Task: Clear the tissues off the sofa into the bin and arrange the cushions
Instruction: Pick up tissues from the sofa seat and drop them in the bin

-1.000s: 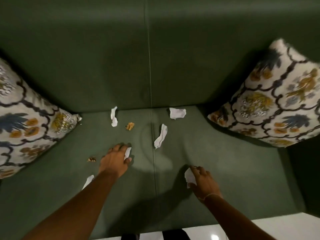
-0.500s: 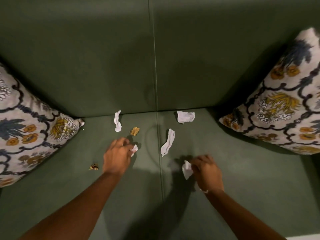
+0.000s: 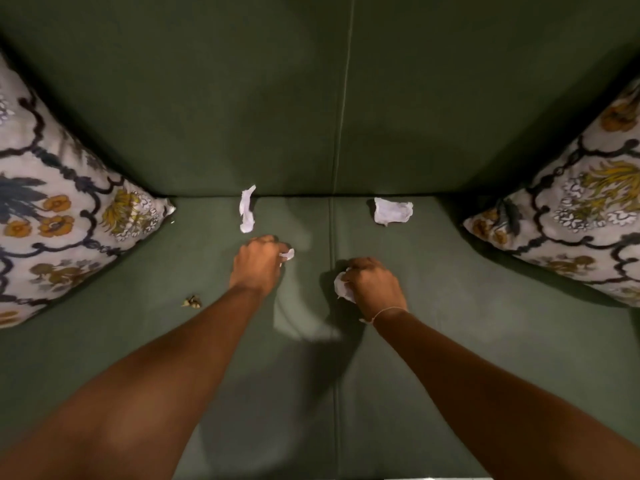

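Two cushions: the left cushion (image 3: 65,209) and the right cushion (image 3: 568,216) lean at the two ends of the sofa (image 3: 485,323), not yet arranged; that part is best left until the seat is clear.
Left hand (image 3: 258,266): curled closed on the seat left of the centre seam, with a scrap of white tissue (image 3: 288,254) showing past its knuckles; the grip should stay tight enough that the wad does not slip out.
Right hand (image 3: 374,287): fisted just right of the seam, clutching a crumpled tissue (image 3: 341,287).
Loose tissues: a long strip (image 3: 247,209) lies just beyond the left hand at the far crease, and a flat piece (image 3: 393,211) lies farther off beyond the right hand; each hand would do well to pinch its own with free fingertips.
Crumb (image 3: 191,302): a small brown scrap, near and left of the left forearm, easy to miss.
Bin: not in view.
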`<state>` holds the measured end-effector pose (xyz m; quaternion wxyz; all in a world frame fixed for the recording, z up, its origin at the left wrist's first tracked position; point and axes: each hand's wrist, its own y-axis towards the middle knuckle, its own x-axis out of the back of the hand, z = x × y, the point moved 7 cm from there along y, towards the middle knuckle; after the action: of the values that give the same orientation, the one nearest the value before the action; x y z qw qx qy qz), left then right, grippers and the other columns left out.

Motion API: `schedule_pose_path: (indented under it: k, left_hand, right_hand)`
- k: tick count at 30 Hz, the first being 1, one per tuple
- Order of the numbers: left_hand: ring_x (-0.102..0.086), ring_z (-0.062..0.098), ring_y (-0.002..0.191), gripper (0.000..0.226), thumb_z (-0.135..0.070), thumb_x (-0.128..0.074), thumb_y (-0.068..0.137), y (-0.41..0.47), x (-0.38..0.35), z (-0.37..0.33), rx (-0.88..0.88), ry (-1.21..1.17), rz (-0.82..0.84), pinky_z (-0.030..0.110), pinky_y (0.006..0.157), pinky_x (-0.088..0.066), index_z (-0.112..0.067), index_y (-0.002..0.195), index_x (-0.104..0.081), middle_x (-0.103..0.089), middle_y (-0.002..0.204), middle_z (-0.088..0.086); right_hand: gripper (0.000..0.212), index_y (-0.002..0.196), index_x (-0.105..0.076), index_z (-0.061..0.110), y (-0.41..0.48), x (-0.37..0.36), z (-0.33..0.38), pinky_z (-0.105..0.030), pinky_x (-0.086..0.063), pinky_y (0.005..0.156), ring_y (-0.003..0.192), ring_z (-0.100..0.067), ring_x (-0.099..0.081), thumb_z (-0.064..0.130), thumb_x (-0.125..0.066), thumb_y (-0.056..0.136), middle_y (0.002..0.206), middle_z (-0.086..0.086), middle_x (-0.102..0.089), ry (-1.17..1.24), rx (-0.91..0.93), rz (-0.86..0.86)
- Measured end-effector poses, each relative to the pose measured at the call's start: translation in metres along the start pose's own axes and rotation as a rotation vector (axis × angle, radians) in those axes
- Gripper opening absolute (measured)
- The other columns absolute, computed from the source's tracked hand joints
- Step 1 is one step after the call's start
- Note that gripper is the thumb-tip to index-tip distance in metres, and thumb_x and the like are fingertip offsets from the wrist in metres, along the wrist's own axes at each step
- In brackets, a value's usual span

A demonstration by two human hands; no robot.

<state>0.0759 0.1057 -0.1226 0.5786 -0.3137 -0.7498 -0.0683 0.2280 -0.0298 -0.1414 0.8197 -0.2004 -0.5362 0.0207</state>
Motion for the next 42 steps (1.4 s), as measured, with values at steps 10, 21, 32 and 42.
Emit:
schedule_pose_path:
  k: [10, 21, 32, 42]
  left_hand:
    - [-0.071, 0.019, 0.078, 0.024, -0.027, -0.075, 0.074, -0.162, 0.029, 0.117, 0.447, -0.623, -0.208, 0.029, 0.072, -0.05, -0.022, 0.098, -0.075, -0.079, 0.084, 0.004]
    - [-0.07, 0.025, 0.078, 0.024, -0.041, -0.063, 0.084, -0.447, 0.03, 0.384, 1.166, -0.751, -0.402, 0.033, 0.068, -0.05, -0.019, 0.085, -0.074, -0.074, 0.075, 0.002]
    - [-0.071, 0.032, 0.085, 0.044, -0.051, -0.067, 0.073, -0.545, -0.089, 0.548, 1.456, -0.812, -0.125, 0.038, 0.077, -0.059, -0.013, 0.095, -0.075, -0.075, 0.092, 0.013]
    - [-0.071, 0.032, 0.083, 0.03, -0.032, -0.061, 0.083, -0.567, -0.086, 0.557, 1.432, -0.817, -0.106, 0.042, 0.081, -0.06, -0.017, 0.106, -0.072, -0.075, 0.1, 0.013]
  right_hand:
    - [0.031, 0.106, -0.072, 0.02, -0.065, -0.042, 0.099, -0.034, -0.055, 0.077, 0.086, -0.025, -0.069, 0.012, -0.076, 0.076, 0.086, -0.005, -0.073, 0.757, -0.547, -0.184]
    - [0.016, 0.069, -0.076, 0.023, -0.109, -0.173, 0.437, -0.013, -0.051, 0.062, 0.058, 0.009, -0.061, 0.009, -0.078, 0.076, 0.052, 0.02, -0.065, 0.771, -0.202, 0.211]
    - [0.027, 0.105, -0.074, 0.021, -0.108, -0.366, 0.587, -0.034, -0.054, 0.092, 0.104, -0.031, -0.066, 0.03, -0.07, 0.08, 0.11, -0.01, -0.074, 0.343, -0.173, 0.53]
    - [0.043, 0.114, -0.068, 0.016, -0.116, -0.384, 0.586, -0.035, -0.049, 0.102, 0.112, -0.025, -0.064, 0.031, -0.078, 0.076, 0.117, -0.006, -0.071, 0.268, -0.154, 0.641]
